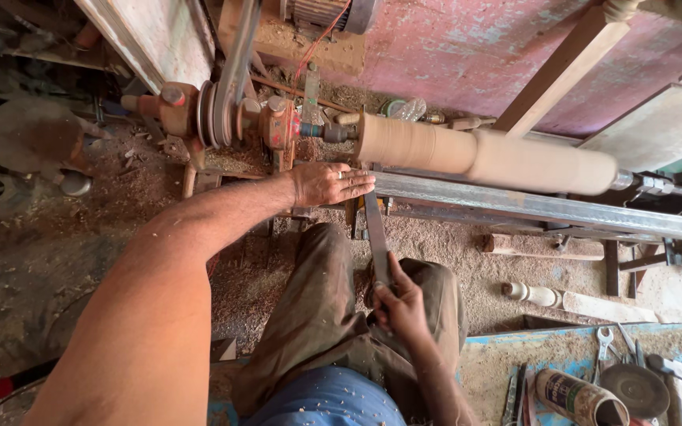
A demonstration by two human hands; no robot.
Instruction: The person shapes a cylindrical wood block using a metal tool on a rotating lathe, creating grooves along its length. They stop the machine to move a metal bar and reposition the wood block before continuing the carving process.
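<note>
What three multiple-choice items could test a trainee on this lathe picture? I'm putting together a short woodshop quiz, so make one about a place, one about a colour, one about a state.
1. Where does the left hand rest?
A. On the steel rest bar, over the blade of the long chisel
B. On the drive belt
C. On the floor

2. What colour is the wooden cylinder on the lathe?
A. Dark green
B. Pale tan
C. Black

3. How does the right hand hold the long chisel?
A. Open palm, not touching
B. Fingers closed around its lower end
C. Pinching its tip at the wood

Answers:
1 A: the palm lies flat at the near end of the steel rest bar, covering the blade.
2 B: its whole surface is light tan.
3 B: the fingers wrap the handle end above the lap.
</note>
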